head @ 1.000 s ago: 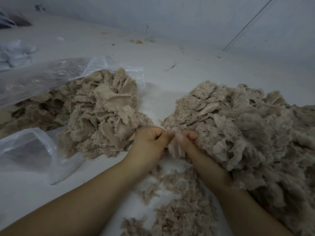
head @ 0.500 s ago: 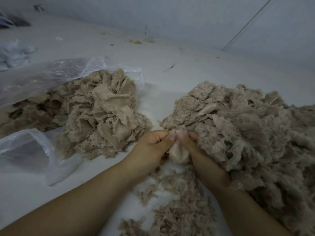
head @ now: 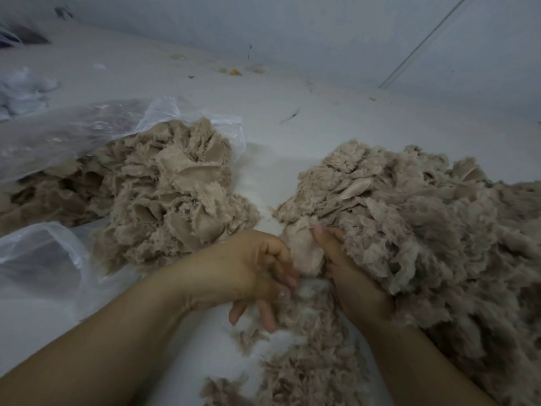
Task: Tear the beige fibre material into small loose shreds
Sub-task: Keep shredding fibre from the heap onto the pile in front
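A pale beige scrap of woven fibre cloth point(head: 304, 247) stands between the hands, at the big shredded heap's point(head: 424, 230) near-left edge. The right hand point(head: 348, 271) grips it; the left hand point(head: 257, 273) hangs loose-fingered (likely mid-tear), so it must re-pinch. Open table point(head: 263, 174) lies beyond.

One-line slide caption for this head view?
Right hand grips a beige fibre piece between two fibre piles, left hand beside it, loose shreds below.

Beige scrap point(head: 304, 247) in right hand point(head: 351, 276) grip, left hand point(head: 251, 273) beside, fingers loose.
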Motion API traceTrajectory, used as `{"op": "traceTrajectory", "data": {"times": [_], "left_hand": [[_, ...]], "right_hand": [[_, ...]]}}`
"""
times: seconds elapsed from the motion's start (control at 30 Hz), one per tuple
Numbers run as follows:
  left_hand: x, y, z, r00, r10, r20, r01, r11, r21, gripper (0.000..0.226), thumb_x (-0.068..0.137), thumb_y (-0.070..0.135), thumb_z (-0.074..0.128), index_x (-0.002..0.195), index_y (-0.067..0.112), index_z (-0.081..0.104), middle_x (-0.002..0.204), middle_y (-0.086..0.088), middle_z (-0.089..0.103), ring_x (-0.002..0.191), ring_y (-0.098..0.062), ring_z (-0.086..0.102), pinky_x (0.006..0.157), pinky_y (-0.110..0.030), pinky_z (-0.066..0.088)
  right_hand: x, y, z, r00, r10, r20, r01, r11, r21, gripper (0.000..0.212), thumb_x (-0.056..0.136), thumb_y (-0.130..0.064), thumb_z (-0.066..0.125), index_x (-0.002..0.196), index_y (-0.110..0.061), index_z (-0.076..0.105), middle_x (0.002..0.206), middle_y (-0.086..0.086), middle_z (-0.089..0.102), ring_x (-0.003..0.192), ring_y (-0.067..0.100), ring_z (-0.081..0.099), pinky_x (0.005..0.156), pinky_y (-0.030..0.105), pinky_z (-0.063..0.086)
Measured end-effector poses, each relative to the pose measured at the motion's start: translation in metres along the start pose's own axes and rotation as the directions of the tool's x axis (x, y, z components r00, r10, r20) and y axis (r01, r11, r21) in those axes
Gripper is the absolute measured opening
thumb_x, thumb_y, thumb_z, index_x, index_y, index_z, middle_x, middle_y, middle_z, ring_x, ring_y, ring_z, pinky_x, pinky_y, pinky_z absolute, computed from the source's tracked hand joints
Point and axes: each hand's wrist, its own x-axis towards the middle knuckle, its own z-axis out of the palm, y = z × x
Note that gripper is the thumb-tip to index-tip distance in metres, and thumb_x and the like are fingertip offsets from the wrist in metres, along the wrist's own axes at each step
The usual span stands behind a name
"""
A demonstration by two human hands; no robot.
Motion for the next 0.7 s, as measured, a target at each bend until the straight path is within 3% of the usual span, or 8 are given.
{"op": "traceTrajectory", "data": {"times": [0.1, 0.17, 0.23, 0.33, 0.4, 0.47, 0.57, 0.7], "left_hand": [[0.012, 0.001, 0.009, 0.932, 0.038, -0.361, -0.056, 0.998, -0.041, 0.027, 0.083, 0.019, 0.076, 0.096, 0.006, 0.057, 0.083, -0.019, 0.068, 0.037, -0.028, 0.058, 0.03, -0.02, 0.034], [0.022, 0.002, 0.018, 0.874, 0.069, -0.48, -0.08, 0.997, -0.002, 0.041, 0.076, 0.037, 0.079, 0.1, 0.014, 0.056, 0.086, -0.012, 0.067, 0.031, -0.023, 0.049, 0.032, -0.021, 0.031], [0.03, 0.002, 0.027, 0.838, 0.16, -0.522, -0.158, 0.986, 0.047, 0.029, 0.079, 0.028, 0.079, 0.092, 0.012, 0.057, 0.084, -0.011, 0.065, 0.029, -0.018, 0.045, 0.032, -0.02, 0.031], [0.04, -0.002, 0.028, 0.753, 0.207, -0.625, -0.241, 0.97, 0.031, 0.025, 0.091, 0.014, 0.067, 0.071, 0.002, 0.058, 0.052, -0.01, 0.053, 0.029, -0.015, 0.041, 0.032, -0.02, 0.031], [0.041, -0.004, 0.027, 0.738, 0.153, -0.657, -0.244, 0.969, -0.049, 0.032, 0.097, 0.017, 0.058, 0.074, -0.005, 0.061, 0.05, -0.016, 0.053, 0.03, -0.018, 0.044, 0.032, -0.02, 0.03], [0.041, -0.007, 0.025, 0.744, 0.085, -0.663, -0.247, 0.957, -0.154, 0.035, 0.099, 0.018, 0.053, 0.075, -0.004, 0.063, 0.054, -0.021, 0.055, 0.03, -0.022, 0.043, 0.032, -0.019, 0.028], [0.038, -0.009, 0.019, 0.743, 0.04, -0.668, -0.262, 0.936, -0.235, 0.032, 0.1, 0.013, 0.048, 0.073, 0.001, 0.062, 0.055, -0.018, 0.054, 0.031, -0.024, 0.043, 0.032, -0.021, 0.027], [0.032, -0.007, 0.019, 0.835, 0.115, -0.538, -0.234, 0.959, -0.158, 0.039, 0.089, 0.043, 0.064, 0.089, 0.003, 0.062, 0.065, -0.016, 0.063, 0.038, -0.027, 0.052, 0.035, -0.022, 0.036]], "right_hand": [[0.008, 0.0, 0.006, 1.0, 0.008, -0.006, -0.009, 0.998, -0.061, 0.013, 0.102, -0.025, 0.045, 0.099, -0.027, 0.058, 0.106, -0.002, 0.065, 0.098, 0.017, 0.063, 0.086, 0.032, 0.054], [0.013, 0.001, 0.008, 0.998, 0.053, -0.024, -0.055, 0.995, -0.079, 0.018, 0.102, -0.013, 0.045, 0.09, -0.018, 0.058, 0.093, 0.003, 0.063, 0.084, 0.019, 0.062, 0.079, 0.034, 0.053], [0.014, 0.001, 0.009, 0.997, 0.058, -0.046, -0.061, 0.996, -0.07, 0.019, 0.099, -0.012, 0.048, 0.086, -0.018, 0.06, 0.084, 0.002, 0.065, 0.076, 0.016, 0.065, 0.073, 0.03, 0.054], [0.0, 0.002, 0.006, 0.999, -0.033, 0.003, 0.033, 0.991, -0.13, 0.021, 0.091, -0.032, 0.054, 0.086, -0.024, 0.073, 0.089, -0.003, 0.075, 0.086, 0.009, 0.071, 0.074, 0.022, 0.056], [-0.002, 0.003, 0.005, 0.998, -0.06, -0.013, 0.058, 0.992, -0.109, 0.026, 0.092, -0.032, 0.054, 0.101, -0.016, 0.073, 0.108, 0.014, 0.071, 0.107, 0.027, 0.066, 0.095, 0.039, 0.052], [0.0, 0.002, 0.003, 0.995, -0.08, -0.053, 0.073, 0.99, -0.124, 0.035, 0.095, -0.029, 0.051, 0.117, -0.005, 0.064, 0.122, 0.019, 0.064, 0.12, 0.033, 0.057, 0.107, 0.051, 0.041], [-0.001, -0.001, 0.005, 0.998, -0.061, -0.029, 0.054, 0.981, -0.186, 0.038, 0.091, -0.042, 0.051, 0.116, -0.018, 0.065, 0.118, 0.005, 0.069, 0.119, 0.023, 0.059, 0.107, 0.047, 0.041], [-0.001, -0.002, 0.008, 0.991, -0.122, -0.055, 0.108, 0.974, -0.199, 0.04, 0.095, -0.033, 0.052, 0.108, 0.002, 0.066, 0.11, 0.024, 0.067, 0.109, 0.038, 0.062, 0.102, 0.055, 0.044]]}}
